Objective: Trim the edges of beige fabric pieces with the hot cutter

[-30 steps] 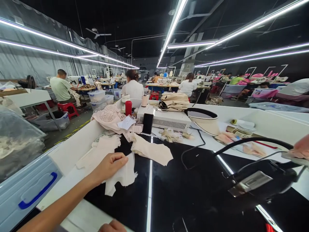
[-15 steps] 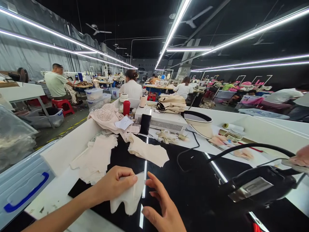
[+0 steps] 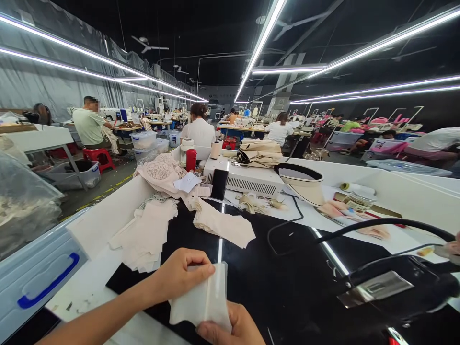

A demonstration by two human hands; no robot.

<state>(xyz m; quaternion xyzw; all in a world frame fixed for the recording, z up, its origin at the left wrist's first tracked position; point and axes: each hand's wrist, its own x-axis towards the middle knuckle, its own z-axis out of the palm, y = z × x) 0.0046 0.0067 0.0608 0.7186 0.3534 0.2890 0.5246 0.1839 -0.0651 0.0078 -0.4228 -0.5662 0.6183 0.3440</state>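
A worker holds a small piece of pale cloth (image 3: 196,303) over the near part of a black tabletop (image 3: 266,282). The left hand (image 3: 185,274) pinches its upper edge, thumb against curled fingers; the right hand (image 3: 235,327) grips the lower right corner, thumb on top. Beyond them, as seen from here, lie two cloth stacks, left (image 3: 147,232) and right (image 3: 223,223), and a phone (image 3: 219,184) stands by a white box (image 3: 247,179).
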